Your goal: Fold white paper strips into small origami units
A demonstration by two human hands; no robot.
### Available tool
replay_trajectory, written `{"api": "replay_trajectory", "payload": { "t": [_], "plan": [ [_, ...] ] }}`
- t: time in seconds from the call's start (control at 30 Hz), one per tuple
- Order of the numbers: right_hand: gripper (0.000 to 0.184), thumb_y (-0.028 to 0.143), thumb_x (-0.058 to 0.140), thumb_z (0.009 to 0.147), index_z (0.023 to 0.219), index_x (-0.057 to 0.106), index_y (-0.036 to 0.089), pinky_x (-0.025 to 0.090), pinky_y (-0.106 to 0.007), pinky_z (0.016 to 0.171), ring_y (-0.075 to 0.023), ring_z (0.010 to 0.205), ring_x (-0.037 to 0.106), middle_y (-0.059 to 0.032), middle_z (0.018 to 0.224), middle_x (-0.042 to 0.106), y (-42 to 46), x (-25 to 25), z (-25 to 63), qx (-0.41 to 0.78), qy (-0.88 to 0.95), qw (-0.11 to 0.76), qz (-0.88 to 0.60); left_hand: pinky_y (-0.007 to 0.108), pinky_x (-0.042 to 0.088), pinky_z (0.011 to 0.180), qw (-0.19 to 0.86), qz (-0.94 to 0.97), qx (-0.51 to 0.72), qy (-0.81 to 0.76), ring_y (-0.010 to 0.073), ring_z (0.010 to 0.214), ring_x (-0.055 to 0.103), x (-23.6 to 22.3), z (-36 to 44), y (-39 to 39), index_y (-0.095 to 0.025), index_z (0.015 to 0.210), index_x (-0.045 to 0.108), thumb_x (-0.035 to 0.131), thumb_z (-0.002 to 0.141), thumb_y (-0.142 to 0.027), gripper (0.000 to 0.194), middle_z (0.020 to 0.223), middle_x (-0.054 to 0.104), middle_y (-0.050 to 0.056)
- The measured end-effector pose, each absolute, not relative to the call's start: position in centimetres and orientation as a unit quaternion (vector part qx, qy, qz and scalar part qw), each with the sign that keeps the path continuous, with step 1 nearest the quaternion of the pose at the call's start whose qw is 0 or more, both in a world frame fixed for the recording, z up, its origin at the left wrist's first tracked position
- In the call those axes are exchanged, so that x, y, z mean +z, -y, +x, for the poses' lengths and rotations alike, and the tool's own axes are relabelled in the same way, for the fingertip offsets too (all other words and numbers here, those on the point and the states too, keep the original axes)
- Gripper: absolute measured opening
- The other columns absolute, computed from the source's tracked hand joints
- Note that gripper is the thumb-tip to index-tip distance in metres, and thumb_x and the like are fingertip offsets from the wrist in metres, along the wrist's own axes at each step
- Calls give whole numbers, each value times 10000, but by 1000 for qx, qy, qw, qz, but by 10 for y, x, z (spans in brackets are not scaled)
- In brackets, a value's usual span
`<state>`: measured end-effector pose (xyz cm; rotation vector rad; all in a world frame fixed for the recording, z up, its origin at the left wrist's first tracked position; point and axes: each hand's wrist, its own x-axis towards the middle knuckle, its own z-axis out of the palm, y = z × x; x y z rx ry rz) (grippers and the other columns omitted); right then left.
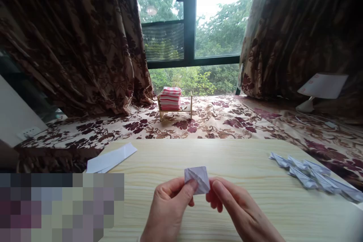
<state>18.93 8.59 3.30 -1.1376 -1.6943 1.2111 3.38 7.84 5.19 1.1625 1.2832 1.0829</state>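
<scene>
A small white paper square (202,177), folded in layers with a diagonal crease, is held up over the light wooden table (159,155). My left hand (171,204) pinches its left side, thumb on the front face and fingers behind. At the lower right edge of the paper, the thumb and forefinger of my right hand (234,200) close together on the edge; its other fingers curl underneath. Several folded white paper pieces (309,172), pointed in shape, lie on the right side of the table. Flat white paper strips (113,157) rest at the left.
Behind the table, a ledge with a floral cloth (210,121) runs below the window. On it stand a small wooden rack with folded red-and-white cloths (170,99) and a white lamp (323,86) with a cord. Patterned curtains (107,45) hang at both sides. The lower left is pixelated.
</scene>
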Motion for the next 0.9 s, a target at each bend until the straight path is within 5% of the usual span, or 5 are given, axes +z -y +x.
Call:
{"api": "replay_trajectory", "payload": {
  "t": [0.33, 0.9],
  "plan": [
    [374, 446, 373, 881, 677, 522, 170, 369, -209, 562, -108, 596, 433, 18, 609, 446, -83, 30, 188, 428, 723, 319, -438, 240, 427, 688, 625, 476, 428, -447, 150, 720, 558, 42, 33, -76, -130, 782, 658, 635, 722, -382, 260, 714, 640, 26],
    [270, 339, 426, 867, 731, 583, 166, 434, -212, 593, -121, 624, 502, -11, 648, 545, -77, 34, 186, 385, 750, 319, -434, 213, 396, 603, 487, 523, 454, -532, 132, 627, 512, 31, 35, -63, -162, 666, 595, 575, 758, -407, 262, 612, 545, -7]
  ]
}}
